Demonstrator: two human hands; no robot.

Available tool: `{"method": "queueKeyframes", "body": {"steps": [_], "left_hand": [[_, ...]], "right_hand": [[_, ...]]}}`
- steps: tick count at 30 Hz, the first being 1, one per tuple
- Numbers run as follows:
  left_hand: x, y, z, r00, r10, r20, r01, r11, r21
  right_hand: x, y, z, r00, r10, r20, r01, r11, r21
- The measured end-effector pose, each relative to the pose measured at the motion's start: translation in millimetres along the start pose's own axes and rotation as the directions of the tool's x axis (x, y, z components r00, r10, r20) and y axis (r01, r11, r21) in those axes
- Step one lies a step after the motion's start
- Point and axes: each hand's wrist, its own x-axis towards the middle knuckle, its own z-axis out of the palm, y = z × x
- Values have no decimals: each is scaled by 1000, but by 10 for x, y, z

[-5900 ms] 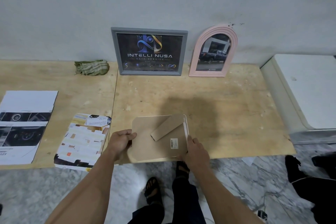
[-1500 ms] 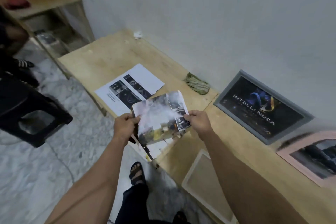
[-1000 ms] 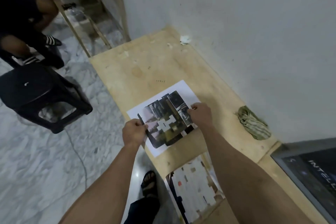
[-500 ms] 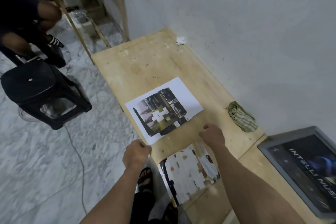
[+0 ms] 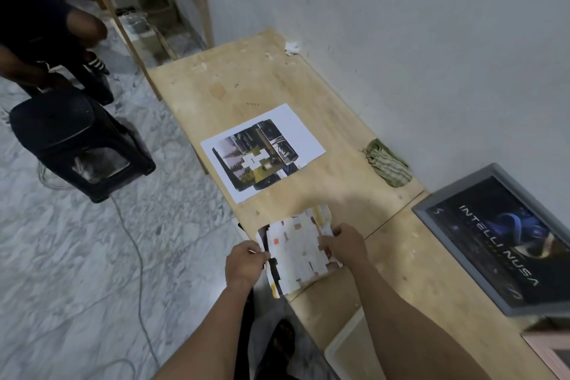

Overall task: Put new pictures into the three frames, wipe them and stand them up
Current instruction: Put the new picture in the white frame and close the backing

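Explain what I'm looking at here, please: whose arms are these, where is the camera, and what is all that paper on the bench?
There is no machine here. A person wears a wide-angle camera on the head, so you look down along their own bare arms. The left hand and the right hand each pinch one side of a picture covered in pale patches, at the front edge of the wooden bench. Farther along lies a white sheet with a darker picture on it, and near the wall a crumpled green cloth. A grey frame reading INTELLI NUSA leans on the wall to the right. At the bottom edge an empty white frame lies flat. The black stool on the floor belongs to the room.
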Motion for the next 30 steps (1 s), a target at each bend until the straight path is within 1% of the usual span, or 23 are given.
{"method": "queueKeyframes", "body": {"steps": [2,4,6,8,9,11,13,14,16,19,22,24,26,28,30], "left_hand": [[-39,12,-48,995,5,103,8,993,-119],[-79,18,-144,980,10,200,32,978,-206],[-143,47,-238,966,16,259,45,973,-228],[-239,95,-292,951,34,307,35,976,-216],[-279,116,-292,942,46,333,24,979,-203],[-336,145,-235,927,51,372,14,985,-170],[-363,158,-122,924,44,381,1,993,-117],[-394,172,-5,920,43,390,-14,997,-75],[-493,203,279,905,51,422,-56,998,-1],[-697,215,815,854,62,517,-147,981,124],[-851,138,1200,792,72,606,-245,947,207],[-893,64,1372,776,88,625,-332,899,285],[-977,19,1464,782,132,609,-429,823,373],[-1075,1,1491,782,189,594,-532,699,478],[-1115,-28,1493,765,225,603,-599,591,540]], "right_hand": [[-47,32,-16,999,40,0,-40,988,147],[-127,36,-92,994,100,44,-109,927,359],[-194,95,-212,979,148,138,-200,826,528],[-232,229,-316,967,150,207,-249,737,628],[-260,325,-364,965,150,215,-257,699,667],[-359,538,-454,965,156,210,-260,660,705],[-577,757,-540,970,171,173,-243,680,692],[-732,920,-585,973,179,146,-230,679,697],[-1009,1293,-624,966,232,116,-241,641,729],[-1450,1876,-610,905,416,85,-313,516,797],[-1852,2271,-524,847,522,102,-346,396,850],[-2050,2411,-434,821,555,135,-367,332,869],[-2134,2505,-321,796,590,135,-371,299,879],[-2167,2533,-213,773,626,105,-366,303,880],[-2177,2523,-138,754,655,56,-370,353,860]]}}
